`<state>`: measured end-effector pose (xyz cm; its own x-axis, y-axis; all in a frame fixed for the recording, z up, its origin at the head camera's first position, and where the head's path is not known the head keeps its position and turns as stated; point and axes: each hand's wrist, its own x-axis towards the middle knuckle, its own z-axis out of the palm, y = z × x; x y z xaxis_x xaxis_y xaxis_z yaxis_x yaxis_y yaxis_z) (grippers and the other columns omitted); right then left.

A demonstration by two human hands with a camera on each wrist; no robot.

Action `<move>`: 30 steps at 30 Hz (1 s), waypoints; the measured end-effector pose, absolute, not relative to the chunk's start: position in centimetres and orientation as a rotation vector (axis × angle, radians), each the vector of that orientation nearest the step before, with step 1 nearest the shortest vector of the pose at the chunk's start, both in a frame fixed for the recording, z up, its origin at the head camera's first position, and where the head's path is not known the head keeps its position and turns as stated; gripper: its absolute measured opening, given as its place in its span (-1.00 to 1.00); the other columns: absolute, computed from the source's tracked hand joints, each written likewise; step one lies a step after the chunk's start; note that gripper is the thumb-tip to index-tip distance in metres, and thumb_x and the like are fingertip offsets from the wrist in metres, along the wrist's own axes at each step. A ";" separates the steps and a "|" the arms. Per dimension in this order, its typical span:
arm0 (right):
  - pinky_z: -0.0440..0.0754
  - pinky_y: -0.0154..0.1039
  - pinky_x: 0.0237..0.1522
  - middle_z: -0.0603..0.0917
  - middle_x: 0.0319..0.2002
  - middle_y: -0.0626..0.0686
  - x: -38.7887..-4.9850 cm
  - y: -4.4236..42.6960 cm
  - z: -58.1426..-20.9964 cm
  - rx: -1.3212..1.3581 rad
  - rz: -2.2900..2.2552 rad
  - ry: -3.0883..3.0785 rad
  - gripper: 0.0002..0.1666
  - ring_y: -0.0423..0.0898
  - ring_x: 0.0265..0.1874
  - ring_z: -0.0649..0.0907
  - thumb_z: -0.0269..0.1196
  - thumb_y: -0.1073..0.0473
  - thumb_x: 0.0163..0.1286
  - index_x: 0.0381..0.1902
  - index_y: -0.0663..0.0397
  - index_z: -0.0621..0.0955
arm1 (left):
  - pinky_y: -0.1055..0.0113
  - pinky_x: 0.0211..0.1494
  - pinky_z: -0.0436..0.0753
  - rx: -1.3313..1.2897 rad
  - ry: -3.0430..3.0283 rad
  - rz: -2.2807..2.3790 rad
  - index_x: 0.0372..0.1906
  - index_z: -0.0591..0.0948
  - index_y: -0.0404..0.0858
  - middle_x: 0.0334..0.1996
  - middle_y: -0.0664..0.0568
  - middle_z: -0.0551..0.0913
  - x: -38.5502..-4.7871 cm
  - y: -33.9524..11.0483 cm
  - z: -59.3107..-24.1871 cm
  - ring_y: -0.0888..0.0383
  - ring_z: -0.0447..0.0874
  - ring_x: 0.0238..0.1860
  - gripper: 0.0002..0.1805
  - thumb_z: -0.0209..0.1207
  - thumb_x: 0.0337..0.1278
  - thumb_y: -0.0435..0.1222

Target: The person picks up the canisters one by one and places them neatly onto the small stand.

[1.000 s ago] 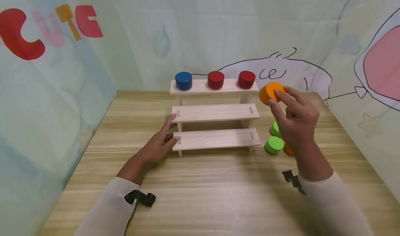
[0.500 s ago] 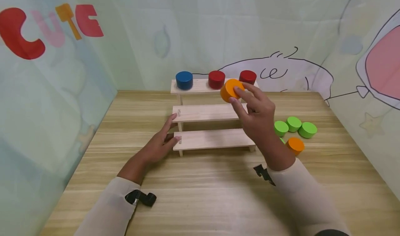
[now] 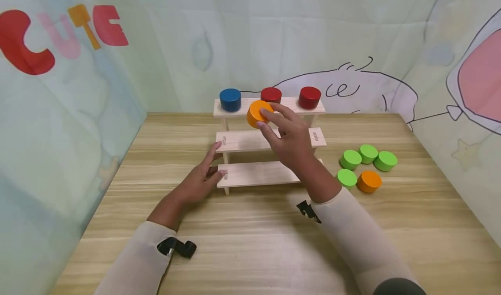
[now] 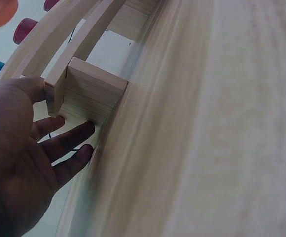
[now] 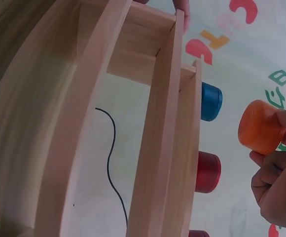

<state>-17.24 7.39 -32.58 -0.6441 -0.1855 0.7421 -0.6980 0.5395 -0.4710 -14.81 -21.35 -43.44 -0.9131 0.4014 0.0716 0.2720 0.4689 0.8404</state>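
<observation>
My right hand (image 3: 288, 138) pinches an orange cylinder block (image 3: 258, 114) between thumb and fingers, held in the air in front of the top shelf. A three-step wooden rack (image 3: 254, 173) stands on the table. On its top step sit a blue cylinder block (image 3: 230, 100), a red one (image 3: 271, 94) partly hidden by the held block, and another red one (image 3: 309, 97). My left hand (image 3: 197, 182) rests against the rack's left end, thumb at the lowest step's edge. In the left wrist view, its fingers (image 4: 69, 140) lie extended beside the side panel (image 4: 91, 91).
Right of the rack, several green cylinder blocks (image 3: 385, 161) and an orange one (image 3: 369, 181) stand on the wooden table (image 3: 250, 251). A printed cloth backdrop (image 3: 176, 47) rises behind and at both sides.
My right hand has carried the orange block leftward, from right of the rack to in front of the top step's middle. The left hand has stayed at the rack's left end.
</observation>
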 end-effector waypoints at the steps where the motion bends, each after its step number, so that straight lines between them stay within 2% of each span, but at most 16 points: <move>1: 0.55 -0.35 -0.34 0.77 0.28 0.24 -17.4 7.1 -32.6 0.717 1.048 -2.162 -0.54 0.03 -0.33 0.65 0.48 0.15 0.49 0.29 0.13 0.77 | -0.26 0.45 0.65 0.592 2.577 1.432 0.81 -0.21 0.27 0.73 -0.32 0.17 -14.8 -21.3 -43.4 -0.39 0.56 0.50 -0.07 0.09 0.72 -0.19; 5: 0.80 -0.22 -0.18 0.77 0.30 0.20 -17.7 6.1 -33.1 0.710 1.080 -2.296 -0.52 0.10 0.06 0.79 0.48 0.11 0.50 0.31 0.09 0.76 | -0.25 0.47 0.64 0.568 2.571 1.431 0.80 -0.21 0.34 0.73 -0.29 0.17 -14.7 -21.3 -43.3 -0.37 0.56 0.51 -0.06 0.11 0.71 -0.18; 9: 0.89 -0.10 -0.07 0.75 0.35 0.18 -17.6 5.0 -33.7 0.692 1.075 -2.423 -0.52 0.15 0.25 0.77 0.48 0.08 0.51 0.32 0.05 0.76 | -0.25 0.49 0.61 0.559 2.574 1.421 0.78 -0.21 0.40 0.74 -0.27 0.17 -14.7 -21.4 -43.2 -0.36 0.57 0.51 -0.06 0.11 0.71 -0.15; 17: 0.87 -0.10 0.03 0.71 0.42 0.12 -17.6 2.6 -34.1 0.594 1.135 -2.559 -0.52 0.15 0.37 0.72 0.48 0.05 0.51 0.32 0.02 0.76 | -0.25 0.55 0.56 0.555 2.582 1.408 0.78 -0.22 0.40 0.74 -0.26 0.18 -14.8 -21.4 -43.3 -0.36 0.57 0.51 -0.06 0.11 0.72 -0.13; 23: 0.77 -0.05 0.34 0.70 0.44 0.07 -17.5 1.5 -34.2 0.551 1.152 -2.650 -0.50 0.13 0.48 0.65 0.47 0.02 0.52 0.35 -0.04 0.75 | -0.26 0.55 0.55 0.539 2.586 1.406 0.77 -0.22 0.44 0.73 -0.26 0.18 -14.8 -21.4 -43.3 -0.37 0.58 0.50 -0.06 0.12 0.71 -0.11; 30: 0.71 -0.01 0.43 0.67 0.47 0.04 -17.5 0.9 -34.3 0.545 1.077 -2.756 -0.49 0.11 0.50 0.63 0.44 -0.01 0.54 0.38 -0.10 0.73 | -0.26 0.51 0.58 0.545 2.577 1.410 0.78 -0.23 0.40 0.75 -0.26 0.15 -14.7 -21.3 -43.2 -0.37 0.57 0.50 -0.06 0.11 0.71 -0.11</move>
<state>-17.48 0.88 -34.26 -0.9258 -0.2829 0.2507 -0.3779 0.6793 -0.6291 -14.72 -21.34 -43.19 -0.9220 0.3851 0.0393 0.2407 0.4908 0.8373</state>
